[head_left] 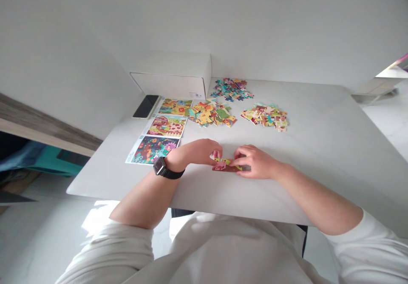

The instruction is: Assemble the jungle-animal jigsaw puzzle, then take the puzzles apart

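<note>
A short strip of jigsaw puzzle pieces (227, 168), brown along the bottom with pink and yellow-green above, lies flat near the table's front edge. My left hand (204, 150), with a black watch on its wrist, bends over the strip's left end. Its fingers are curled and pinched at a puzzle piece there, partly hidden by the hand. From the other side, my right hand (256, 163) has its thumb and fingers closed on the strip's right end. Whether the pieces there are fully joined I cannot tell.
Loose puzzle pieces lie in three piles: a yellow-green pile (212, 113), a mixed pile (266, 116) and a teal-purple pile (232, 89). A sheet of printed pictures (145, 141), a phone (145, 106) and a white box (170, 82) are at the left.
</note>
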`<state>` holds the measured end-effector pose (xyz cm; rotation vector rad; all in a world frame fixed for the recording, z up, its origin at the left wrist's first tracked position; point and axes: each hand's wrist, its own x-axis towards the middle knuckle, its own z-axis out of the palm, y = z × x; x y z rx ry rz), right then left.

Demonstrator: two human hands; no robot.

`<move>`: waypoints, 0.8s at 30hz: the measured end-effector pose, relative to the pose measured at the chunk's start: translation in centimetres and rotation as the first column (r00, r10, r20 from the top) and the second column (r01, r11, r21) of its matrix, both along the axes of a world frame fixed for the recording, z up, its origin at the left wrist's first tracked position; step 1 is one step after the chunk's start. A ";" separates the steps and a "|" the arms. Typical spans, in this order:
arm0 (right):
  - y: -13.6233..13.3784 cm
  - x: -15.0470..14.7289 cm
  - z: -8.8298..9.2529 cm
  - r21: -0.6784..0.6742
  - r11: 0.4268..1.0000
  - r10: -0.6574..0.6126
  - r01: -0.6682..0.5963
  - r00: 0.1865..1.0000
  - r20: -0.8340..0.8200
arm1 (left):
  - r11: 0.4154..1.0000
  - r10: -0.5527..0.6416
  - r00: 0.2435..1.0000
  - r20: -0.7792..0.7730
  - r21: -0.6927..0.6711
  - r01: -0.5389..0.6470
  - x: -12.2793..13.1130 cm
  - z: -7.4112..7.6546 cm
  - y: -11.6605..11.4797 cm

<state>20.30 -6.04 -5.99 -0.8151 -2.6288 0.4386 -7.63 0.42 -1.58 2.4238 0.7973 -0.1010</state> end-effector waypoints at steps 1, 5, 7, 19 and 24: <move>0.0 0.0 0.0 0.003 1.000 0.003 -0.003 1.000 0.005 | 1.000 -0.002 1.000 0.000 -0.003 0.002 0.0 0.0 0.0; 0.0 0.0 0.0 0.011 1.000 0.014 -0.014 1.000 0.019 | 1.000 -0.008 1.000 0.016 -0.011 0.008 -0.1 -0.1 0.1; 0.0 0.0 0.0 0.005 1.000 0.018 -0.018 1.000 0.021 | 1.000 -0.007 1.000 0.026 -0.013 0.007 -0.1 -0.2 0.2; 0.3 0.2 -0.1 -0.027 0.999 0.043 -0.043 0.999 -0.003 | 0.999 -0.046 0.998 0.041 0.012 0.045 0.7 -1.0 -0.3; 0.6 0.4 0.1 -0.054 0.998 0.036 -0.038 0.998 -0.043 | 0.992 0.027 0.999 0.018 0.124 -0.029 2.1 -1.4 -1.2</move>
